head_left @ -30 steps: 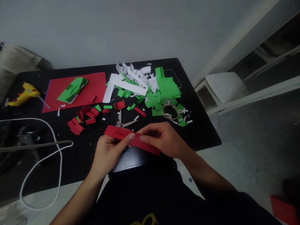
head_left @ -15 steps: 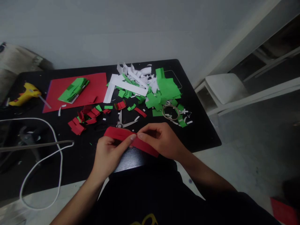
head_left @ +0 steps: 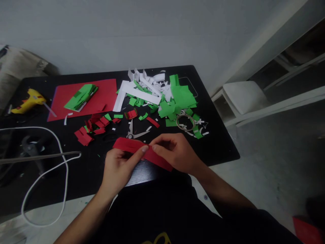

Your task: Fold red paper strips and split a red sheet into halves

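Note:
Between my hands is a red paper strip (head_left: 159,160), held above the table's near edge with a crease or fold along its left part. My left hand (head_left: 122,166) pinches it near the middle, thumb on top. Close beside that thumb, my right hand (head_left: 175,150) is closed on the same strip with thumb and forefinger; its other fingers are curled and partly hidden. Just beyond the strip lie opened scissors (head_left: 131,130), blades apart, handles partly out of sight. Folded red paper pieces (head_left: 83,136) lie to the left of them.
White and green paper scraps (head_left: 182,96) heap at the back right, beside a tape ring (head_left: 185,122). Green folded paper (head_left: 81,96) rests on a red sheet (head_left: 108,91). A yellow glue gun (head_left: 31,101), white cable (head_left: 66,176) and dark pliers (head_left: 33,149) occupy the left.
My right thumb has slid slightly to the right along the red strip, away from the left thumb. Both hands keep their hold; the view has shifted a little.

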`<state>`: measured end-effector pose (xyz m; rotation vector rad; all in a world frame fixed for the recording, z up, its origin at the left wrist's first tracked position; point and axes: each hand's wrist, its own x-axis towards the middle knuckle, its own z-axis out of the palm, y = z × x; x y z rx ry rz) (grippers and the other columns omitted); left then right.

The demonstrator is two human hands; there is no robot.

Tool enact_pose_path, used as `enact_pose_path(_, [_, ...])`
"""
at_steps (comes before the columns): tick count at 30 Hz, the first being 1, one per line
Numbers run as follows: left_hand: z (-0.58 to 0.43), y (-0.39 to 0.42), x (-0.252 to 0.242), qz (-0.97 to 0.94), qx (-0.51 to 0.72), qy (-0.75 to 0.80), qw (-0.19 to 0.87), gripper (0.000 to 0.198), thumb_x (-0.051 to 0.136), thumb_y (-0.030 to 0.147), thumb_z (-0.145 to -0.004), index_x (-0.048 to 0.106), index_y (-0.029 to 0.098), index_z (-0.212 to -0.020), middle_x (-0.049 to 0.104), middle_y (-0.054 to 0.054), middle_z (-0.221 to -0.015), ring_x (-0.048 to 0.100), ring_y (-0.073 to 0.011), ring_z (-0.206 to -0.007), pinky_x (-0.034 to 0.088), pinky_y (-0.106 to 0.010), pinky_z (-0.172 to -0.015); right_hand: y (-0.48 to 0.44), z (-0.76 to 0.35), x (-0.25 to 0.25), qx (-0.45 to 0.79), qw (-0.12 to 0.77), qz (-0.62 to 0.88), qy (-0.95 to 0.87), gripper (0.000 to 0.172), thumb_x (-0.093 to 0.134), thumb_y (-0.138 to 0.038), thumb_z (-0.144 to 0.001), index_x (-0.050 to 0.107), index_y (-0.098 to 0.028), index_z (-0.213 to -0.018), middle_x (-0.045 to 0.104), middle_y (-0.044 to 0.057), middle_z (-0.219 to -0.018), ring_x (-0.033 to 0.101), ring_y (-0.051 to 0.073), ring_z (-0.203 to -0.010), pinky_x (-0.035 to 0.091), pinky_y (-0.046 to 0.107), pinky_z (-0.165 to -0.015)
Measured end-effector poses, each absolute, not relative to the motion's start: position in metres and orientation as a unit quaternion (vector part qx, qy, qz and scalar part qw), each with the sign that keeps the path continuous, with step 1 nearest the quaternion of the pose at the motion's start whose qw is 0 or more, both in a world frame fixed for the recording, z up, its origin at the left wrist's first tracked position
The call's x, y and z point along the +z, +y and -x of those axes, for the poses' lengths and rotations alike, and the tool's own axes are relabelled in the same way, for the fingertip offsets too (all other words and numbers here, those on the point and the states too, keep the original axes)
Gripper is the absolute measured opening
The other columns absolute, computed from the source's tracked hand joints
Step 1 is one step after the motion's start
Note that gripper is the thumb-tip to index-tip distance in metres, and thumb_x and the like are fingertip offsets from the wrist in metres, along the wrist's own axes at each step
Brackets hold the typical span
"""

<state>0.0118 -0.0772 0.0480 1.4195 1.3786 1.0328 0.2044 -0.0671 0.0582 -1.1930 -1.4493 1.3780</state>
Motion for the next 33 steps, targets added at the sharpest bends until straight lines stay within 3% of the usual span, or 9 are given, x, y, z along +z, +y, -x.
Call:
enact_pose_path(16, [-0.0119,-0.0777,0.0506,-0.575,0.397,0.553,0.455,0.018,0.077,0.032,-0.086,0.079,0.019,-0.074,0.078,-0.001,-0.073,0.073,-0.0162,-0.069,0.058,-0.023,-0.067,-0.0677,-0.205,0.0573,0.548,0.385,0.477,-0.57,0.008,0.072,-0.023,-0.086,0.078,-0.017,-0.086,0.077,0.001,-0.081,0.071,0.015,-0.074,0.054,0.025,-0.068])
enact_pose_path(21, [-0.0118,-0.0771,0.0513,-0.566,0.393,0.544,0.479,0.017,0.077,0.034,-0.086,0.08,0.019,-0.081,0.08,-0.003,-0.077,0.074,-0.0175,-0.073,0.059,-0.024,-0.07,-0.067,-0.2045,0.0553,0.558,0.391,0.463,-0.566,0.007,0.073,-0.024,-0.087,0.076,-0.018,-0.087,0.076,0.001,-0.083,0.07,0.014,-0.075,0.054,0.025,-0.069])
enact_pose_path(27, [-0.0112,-0.0775,0.0495,-0.549,0.391,0.551,0.492,0.018,0.077,0.035,-0.085,0.081,0.018,-0.084,0.08,-0.003,-0.076,0.074,-0.0188,-0.07,0.058,-0.025,-0.064,-0.0689,-0.2033,0.0562,0.547,0.396,0.476,-0.563,0.008,0.072,-0.024,-0.087,0.076,-0.018,-0.086,0.076,0.002,-0.083,0.069,0.015,-0.076,0.054,0.026,-0.07])
enact_pose_path(33, [-0.0127,-0.0778,0.049,-0.572,0.397,0.518,0.497,0.02,0.076,0.035,-0.086,0.078,0.018,-0.075,0.077,-0.003,-0.07,0.07,-0.0172,-0.063,0.057,-0.025,-0.059,-0.0662,-0.2062,0.0579,0.556,0.384,0.466,-0.571,0.008,0.073,-0.026,-0.087,0.076,-0.018,-0.086,0.075,0.001,-0.082,0.068,0.014,-0.074,0.053,0.025,-0.068])
